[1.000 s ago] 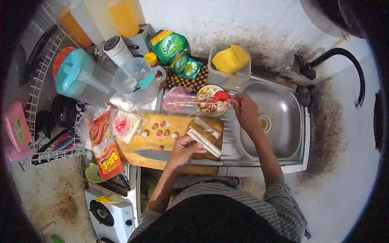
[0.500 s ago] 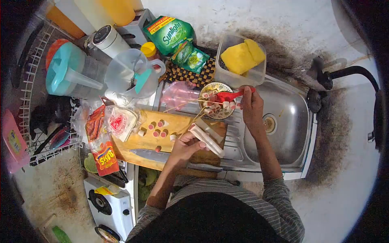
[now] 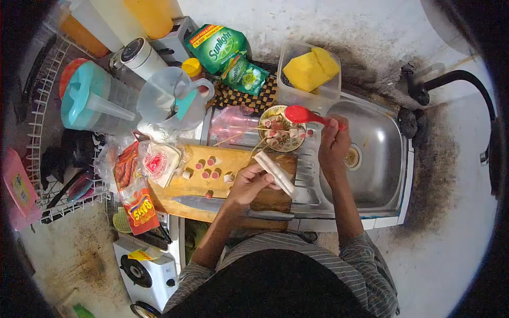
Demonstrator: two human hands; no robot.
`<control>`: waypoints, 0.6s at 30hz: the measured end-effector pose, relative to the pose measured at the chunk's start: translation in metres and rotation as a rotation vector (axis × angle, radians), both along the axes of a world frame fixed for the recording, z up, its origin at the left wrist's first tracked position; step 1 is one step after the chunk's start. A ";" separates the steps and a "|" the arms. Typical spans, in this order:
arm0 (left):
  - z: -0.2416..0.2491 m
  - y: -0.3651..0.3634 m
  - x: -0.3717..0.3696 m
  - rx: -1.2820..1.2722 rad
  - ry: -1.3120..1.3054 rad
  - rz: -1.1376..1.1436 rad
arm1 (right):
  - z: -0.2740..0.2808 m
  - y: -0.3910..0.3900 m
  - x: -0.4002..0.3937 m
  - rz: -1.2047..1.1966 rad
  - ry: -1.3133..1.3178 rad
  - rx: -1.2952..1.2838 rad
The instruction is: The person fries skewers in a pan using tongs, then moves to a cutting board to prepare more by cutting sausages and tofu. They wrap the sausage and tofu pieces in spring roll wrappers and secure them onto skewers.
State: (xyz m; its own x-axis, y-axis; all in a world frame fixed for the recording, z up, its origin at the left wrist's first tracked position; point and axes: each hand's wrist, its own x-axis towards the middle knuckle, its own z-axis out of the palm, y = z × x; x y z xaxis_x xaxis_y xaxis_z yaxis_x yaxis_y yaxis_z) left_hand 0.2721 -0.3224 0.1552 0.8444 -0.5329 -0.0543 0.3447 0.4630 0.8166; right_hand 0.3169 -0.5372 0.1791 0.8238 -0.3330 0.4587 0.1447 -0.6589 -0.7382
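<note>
Head view: I see the person's two bare hands at work between the board and the sink (image 3: 379, 183).
Red spoon (image 3: 300, 114): it has just moved from the middle of the bowl (image 3: 290, 149) to its far edge, so the food inside is less covered; I judge it is lifted.
Right hand (image 3: 335, 146): closed on the spoon's handle, beside the bowl.
Left hand (image 3: 247, 186): gripping a white folded strip (image 3: 278, 175), which is tilted above the cutting board (image 3: 233, 158) and now turned more edge-on to me.
Skewers (image 3: 229, 139): they lean on the bowl, where small pink-and-white pieces are; I cannot tell how many are threaded.
Sausage slices (image 3: 205, 174): unmoved on the board, near the knife (image 3: 199, 203).
Meaning: with the spoon aside, I judge the bowl is easier to reach, but both hands are occupied.
</note>
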 end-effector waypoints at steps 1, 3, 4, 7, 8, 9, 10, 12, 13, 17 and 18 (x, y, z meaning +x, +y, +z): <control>0.003 -0.001 0.001 0.031 -0.003 -0.038 | 0.005 0.000 -0.003 -0.004 -0.003 -0.001; 0.004 -0.009 0.002 -0.033 0.052 -0.023 | 0.021 0.000 -0.011 0.014 -0.022 0.422; 0.004 -0.014 0.002 -0.095 0.110 -0.005 | 0.029 0.000 -0.015 0.013 -0.024 0.421; 0.005 -0.026 0.005 -0.173 0.219 0.038 | 0.062 0.001 -0.034 0.004 -0.142 0.535; 0.006 -0.028 0.007 -0.177 0.219 0.033 | 0.072 0.002 -0.040 0.001 -0.144 0.531; 0.008 -0.030 0.009 -0.135 0.188 0.016 | 0.080 0.004 -0.045 -0.002 -0.187 0.524; 0.009 -0.032 0.011 -0.093 0.158 -0.002 | 0.087 0.004 -0.051 -0.006 -0.231 0.517; 0.007 -0.036 0.012 -0.105 0.159 -0.015 | 0.096 0.002 -0.063 0.043 -0.268 0.466; 0.006 -0.037 0.011 -0.089 0.158 -0.013 | 0.101 0.003 -0.068 0.070 -0.287 0.432; 0.010 -0.041 0.011 -0.096 0.155 -0.038 | 0.112 0.008 -0.083 0.134 -0.321 0.379; 0.010 -0.042 0.011 -0.097 0.154 -0.045 | 0.114 0.010 -0.085 0.145 -0.337 0.352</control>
State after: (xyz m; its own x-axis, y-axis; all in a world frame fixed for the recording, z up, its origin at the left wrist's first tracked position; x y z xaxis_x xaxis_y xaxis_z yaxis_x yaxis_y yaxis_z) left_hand 0.2834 -0.3640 0.1655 0.8051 -0.5793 -0.1277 0.4846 0.5181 0.7048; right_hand 0.2318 -0.5274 0.2926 0.6985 -0.4083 0.5877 0.4850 -0.3338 -0.8083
